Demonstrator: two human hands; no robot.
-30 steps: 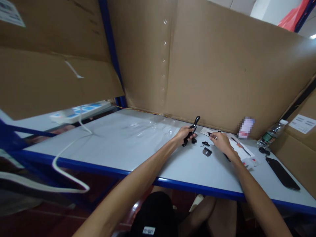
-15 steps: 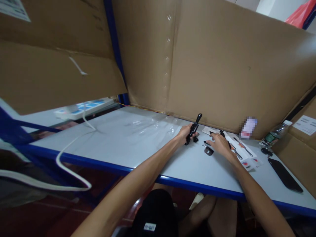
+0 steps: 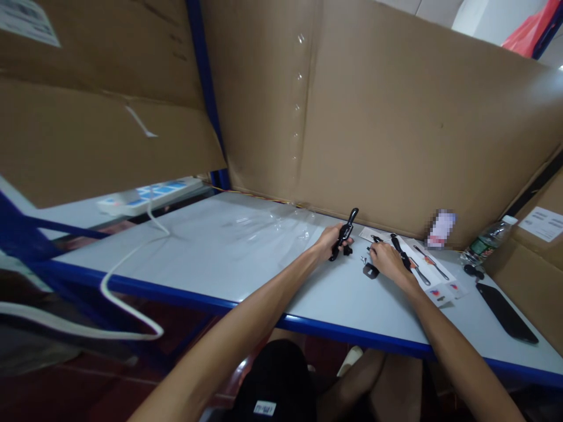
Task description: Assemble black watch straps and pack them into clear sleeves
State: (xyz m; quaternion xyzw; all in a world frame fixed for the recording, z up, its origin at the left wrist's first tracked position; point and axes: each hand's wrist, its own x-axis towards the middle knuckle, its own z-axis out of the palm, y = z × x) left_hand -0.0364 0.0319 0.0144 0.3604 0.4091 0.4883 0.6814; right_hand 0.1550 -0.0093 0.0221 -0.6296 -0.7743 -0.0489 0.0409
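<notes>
**Inspector A:** Left hand point(image 3: 331, 240) is closed around a black handle point(image 3: 345, 232), which stands tilted with its upper end leaning away toward the cardboard wall point(image 3: 396, 129). It rests near the far edge of the white table point(image 3: 220, 258).

**Inspector B:** Noted. Right hand point(image 3: 385, 258) lies palm down just beside it, fingers curled over small black parts point(image 3: 368, 268) on the tabletop. Whether it grips one, I cannot tell.

**Inspector A:** A printed sheet point(image 3: 422, 264) lies under and beyond that hand, with slim tools on it.

**Inspector B:** Further right: a dark phone point(image 3: 505, 313) lying flat and a plastic bottle point(image 3: 484, 241) against the wall. Far left, a power strip point(image 3: 145, 196) with a white cable point(image 3: 118, 275) trailing off the table edge.
</notes>
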